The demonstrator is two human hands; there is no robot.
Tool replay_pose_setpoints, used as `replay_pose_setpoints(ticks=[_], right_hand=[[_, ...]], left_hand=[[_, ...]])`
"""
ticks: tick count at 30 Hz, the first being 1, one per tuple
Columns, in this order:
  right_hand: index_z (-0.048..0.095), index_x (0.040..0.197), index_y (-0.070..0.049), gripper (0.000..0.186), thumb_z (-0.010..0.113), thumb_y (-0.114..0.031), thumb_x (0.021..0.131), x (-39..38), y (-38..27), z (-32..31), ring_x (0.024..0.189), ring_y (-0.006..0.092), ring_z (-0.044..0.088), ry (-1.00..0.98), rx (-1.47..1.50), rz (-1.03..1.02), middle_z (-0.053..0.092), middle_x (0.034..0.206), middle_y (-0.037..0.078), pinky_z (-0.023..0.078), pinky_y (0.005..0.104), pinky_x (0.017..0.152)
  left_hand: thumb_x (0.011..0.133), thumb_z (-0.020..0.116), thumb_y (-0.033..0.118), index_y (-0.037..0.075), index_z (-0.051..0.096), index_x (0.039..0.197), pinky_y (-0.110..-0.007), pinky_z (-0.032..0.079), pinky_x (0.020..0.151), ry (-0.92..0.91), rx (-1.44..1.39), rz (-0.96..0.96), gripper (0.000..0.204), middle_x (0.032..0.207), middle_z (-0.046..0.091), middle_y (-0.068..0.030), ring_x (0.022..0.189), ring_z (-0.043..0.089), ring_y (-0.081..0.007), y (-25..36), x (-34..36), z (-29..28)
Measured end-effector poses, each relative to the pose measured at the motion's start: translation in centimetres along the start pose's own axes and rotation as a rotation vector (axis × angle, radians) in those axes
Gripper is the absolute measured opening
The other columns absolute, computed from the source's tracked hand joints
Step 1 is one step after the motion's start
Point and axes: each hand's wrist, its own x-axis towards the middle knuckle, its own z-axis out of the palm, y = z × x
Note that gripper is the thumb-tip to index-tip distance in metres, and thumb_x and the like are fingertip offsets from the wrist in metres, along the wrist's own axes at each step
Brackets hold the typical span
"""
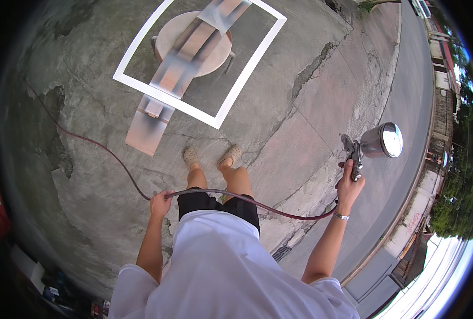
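Observation:
My right hand (349, 183) is wrapped round the handle of a metal spray gun (354, 157), held out to the right. A shiny silver paint cup (381, 141) is fixed to the gun. Closed round a dark red air hose (215, 191), my left hand (161, 203) is in front of my left hip. The hose sags across my legs toward the gun. Ahead, a white rectangular frame (250, 69) rests on a paint-streaked board (147, 127). Beneath the board is a round stool (167, 37). Both hands are apart from the frame.
Cracked concrete (279, 95) spreads round my feet, with the hose trailing over it to the far left. A paved road (414, 80) and a wall (433, 178) run along the right. Something red (0, 196) stands at the left edge. A small drain grate (281, 252) is at lower right.

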Motion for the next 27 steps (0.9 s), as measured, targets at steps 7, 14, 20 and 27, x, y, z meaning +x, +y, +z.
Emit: replay_pose_setpoints(ticks=[7,14,20,27], right_hand=[[0.074,0.084,0.002,0.052,0.062,-0.044,0.104,18.2,-1.0,10.4,0.043,0.0077,0.048,-0.159,0.051,-0.170,0.049,0.050,-0.002,0.034,0.0291,0.043],[0.075,0.085,0.002,0.046,0.068,-0.040,0.101,34.9,-2.8,24.7,0.043,0.0080,0.050,-0.448,0.123,-0.202,0.053,0.051,0.000,0.037,0.0288,0.043],[0.074,0.087,0.000,0.055,0.070,-0.054,0.096,47.4,-4.4,34.9,0.044,0.0090,0.054,-0.383,0.003,-0.378,0.068,0.066,0.004,0.040,0.0288,0.040],[0.075,0.089,0.000,0.052,0.070,-0.051,0.096,54.0,-5.4,39.2,0.047,0.0099,0.056,-0.125,0.101,-0.449,0.072,0.071,0.005,0.042,0.0284,0.044]], left_hand=[[0.094,0.072,0.037,0.004,0.063,0.076,-0.053,0.046,0.064,0.203,-0.011,-0.016,0.038,0.065,0.063,-0.0194,0.067,0.062,-0.0449,8.6,3.1,1.3],[0.091,0.073,0.028,0.006,0.062,0.075,-0.054,0.045,0.063,0.254,0.053,-0.183,0.030,0.067,0.064,-0.0209,0.068,0.062,-0.0459,17.0,5.6,2.0],[0.090,0.073,0.023,0.008,0.065,0.078,-0.054,0.045,0.064,0.187,0.056,-0.224,0.020,0.069,0.065,-0.0198,0.070,0.062,-0.0454,24.5,7.2,2.7],[0.087,0.073,0.021,0.010,0.069,0.083,-0.053,0.045,0.066,0.185,0.054,-0.249,0.013,0.071,0.065,-0.0193,0.071,0.061,-0.0439,28.8,7.8,2.9]])
